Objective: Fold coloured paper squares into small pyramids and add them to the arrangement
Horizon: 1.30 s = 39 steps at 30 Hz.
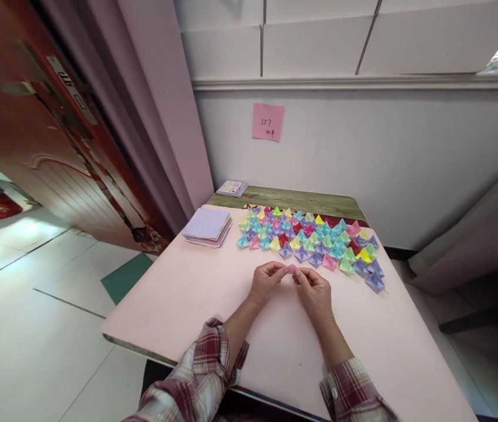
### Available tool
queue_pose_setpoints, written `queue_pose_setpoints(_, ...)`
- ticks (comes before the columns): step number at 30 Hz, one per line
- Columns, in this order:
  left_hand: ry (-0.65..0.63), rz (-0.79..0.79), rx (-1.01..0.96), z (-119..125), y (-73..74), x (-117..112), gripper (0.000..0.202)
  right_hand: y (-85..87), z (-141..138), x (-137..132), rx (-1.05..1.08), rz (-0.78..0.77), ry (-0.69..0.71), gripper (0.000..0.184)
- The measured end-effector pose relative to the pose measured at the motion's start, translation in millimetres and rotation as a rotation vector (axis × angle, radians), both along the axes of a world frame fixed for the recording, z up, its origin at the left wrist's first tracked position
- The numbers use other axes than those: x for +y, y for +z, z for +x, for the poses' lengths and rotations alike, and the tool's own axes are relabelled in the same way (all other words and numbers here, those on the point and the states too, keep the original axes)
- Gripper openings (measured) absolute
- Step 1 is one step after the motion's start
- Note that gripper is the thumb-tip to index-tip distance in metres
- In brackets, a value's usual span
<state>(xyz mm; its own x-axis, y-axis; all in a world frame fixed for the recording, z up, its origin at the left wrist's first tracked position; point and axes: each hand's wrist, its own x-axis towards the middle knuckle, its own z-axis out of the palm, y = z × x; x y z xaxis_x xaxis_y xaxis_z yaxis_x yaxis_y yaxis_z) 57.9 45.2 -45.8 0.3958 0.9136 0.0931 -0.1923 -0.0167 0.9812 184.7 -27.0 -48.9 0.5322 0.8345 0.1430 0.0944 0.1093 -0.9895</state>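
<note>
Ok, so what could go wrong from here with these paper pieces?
The small pink folded paper, pinched by the left grip and right grip, might crease or tear. Either grip could bump the colourful pointed folded-paper shapes just beyond, upsetting their rows. The uneven, lavender-topped stack of square paper might slide off the pink tabletop's left edge if brushed.

From far off I see thin, matt paper — the folded shapes and the stack. The table top looks smooth and dull, the sleeves soft cloth — the floor shiny tile.
</note>
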Motion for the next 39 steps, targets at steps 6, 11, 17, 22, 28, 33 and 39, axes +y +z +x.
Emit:
queue_pose_setpoints(6, -0.058, -0.081, -0.017, -3, 0.4, 1, 0.029, -3.6, 0, 0, 0.009, 0.001, 0.007, 0.032)
queue_pose_setpoints(11, -0.024, -0.111, -0.063, -3, -0.8, 2, 0.028, -5.0, -2, 2, 0.046, 0.014, -0.009, 0.035)
queue_pose_setpoints(17, -0.044, -0.114, -0.132, -5, -1.8, 4, 0.037, -5.7, -1, 2, 0.109, -0.015, 0.047, 0.05)
queue_pose_setpoints(22, -0.093, -0.073, -0.103, -5, -0.3, 4, 0.039, -11.2, -1, 4, 0.11, -0.038, 0.093, 0.04)
queue_pose_setpoints(28, -0.141, -0.07, -0.09, -5, 3.1, 1, 0.041, -8.7, 0, 4, 0.118, 0.001, 0.095, 0.03)
queue_pose_setpoints(33, -0.194, -0.064, 0.026, -4, 2.0, -2, 0.032, 0.9, 1, 1, 0.108, 0.053, 0.093, 0.026)
queue_pose_setpoints(39, -0.14, -0.092, -0.044, -5, 2.1, 1, 0.03, 1.4, -3, -2, -0.14, -0.064, 0.156, 0.031)
